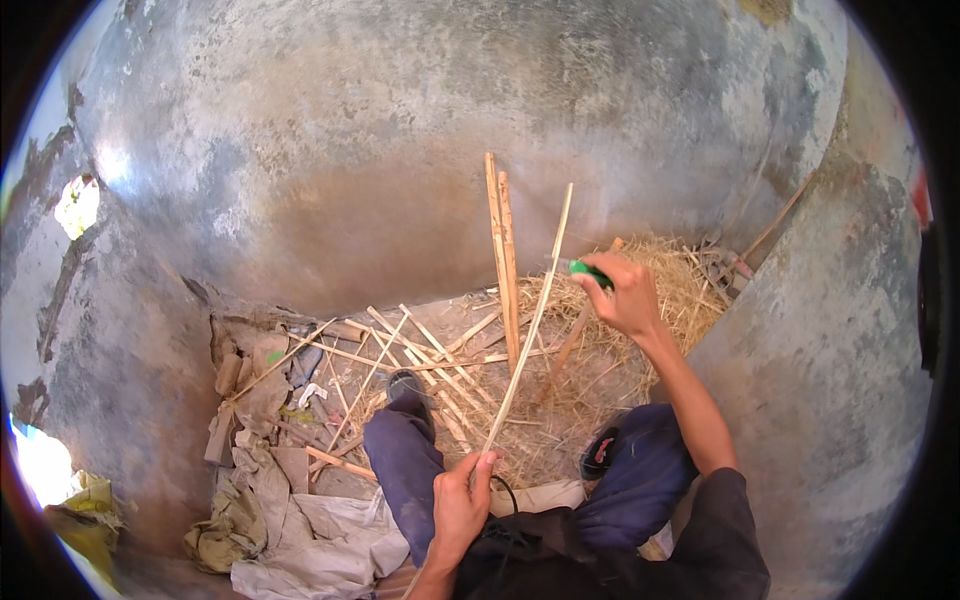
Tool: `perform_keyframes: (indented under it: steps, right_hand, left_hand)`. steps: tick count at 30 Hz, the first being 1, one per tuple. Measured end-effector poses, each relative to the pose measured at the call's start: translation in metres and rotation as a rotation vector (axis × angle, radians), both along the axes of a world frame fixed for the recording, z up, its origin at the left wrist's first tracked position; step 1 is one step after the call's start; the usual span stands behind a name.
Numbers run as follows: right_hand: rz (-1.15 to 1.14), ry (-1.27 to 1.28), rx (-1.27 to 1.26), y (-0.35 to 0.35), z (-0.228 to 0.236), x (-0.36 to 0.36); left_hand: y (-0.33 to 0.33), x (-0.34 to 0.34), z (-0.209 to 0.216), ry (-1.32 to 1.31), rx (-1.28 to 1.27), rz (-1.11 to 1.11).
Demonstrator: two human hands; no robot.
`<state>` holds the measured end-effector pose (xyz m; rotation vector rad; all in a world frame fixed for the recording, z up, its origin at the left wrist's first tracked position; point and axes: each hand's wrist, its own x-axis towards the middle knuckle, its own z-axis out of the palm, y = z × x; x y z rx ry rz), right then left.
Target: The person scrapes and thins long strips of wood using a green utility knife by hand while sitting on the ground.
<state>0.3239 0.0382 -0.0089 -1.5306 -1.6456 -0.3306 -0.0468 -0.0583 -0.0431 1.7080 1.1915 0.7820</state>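
My left hand point(463, 505) is closed around the lower end of a long pale strip of split wood or bamboo point(532, 335), low in front of my body. The strip slants up and away to the right. In my right hand point(630, 295), raised higher and to the right, is a green-handled knife point(588, 271). Its thin blade, only faintly visible, meets the strip's upper part. Two thicker sticks point(503, 255) stand close together just left of the strip, leaning toward the wall.
A pile of straw-like shavings point(680, 285) lies at the far right. Several loose strips point(425, 350) cross on the floor left of centre. Crumpled cloth sacks point(320, 535) lie at the near left. A grey plaster wall point(400, 150) curves behind; my bent legs point(400, 465) frame the floor.
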Motion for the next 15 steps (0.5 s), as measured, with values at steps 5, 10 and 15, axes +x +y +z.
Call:
perform_keyframes:
  steps: [5,10,15]
  right_hand:
    - [-0.114,0.034,-0.034,0.040,-0.002,0.030]
    - [-0.468,0.329,-0.197,0.069,-0.004,0.134]
    - [-0.373,0.452,-0.070,0.049,-0.050,0.172]
  left_hand:
    - [0.000,-0.009,-0.017,0.035,-0.015,0.034]
    - [-0.006,-0.031,-0.031,0.123,-0.053,0.033]
    - [0.011,-0.036,-0.049,0.134,0.013,0.065]
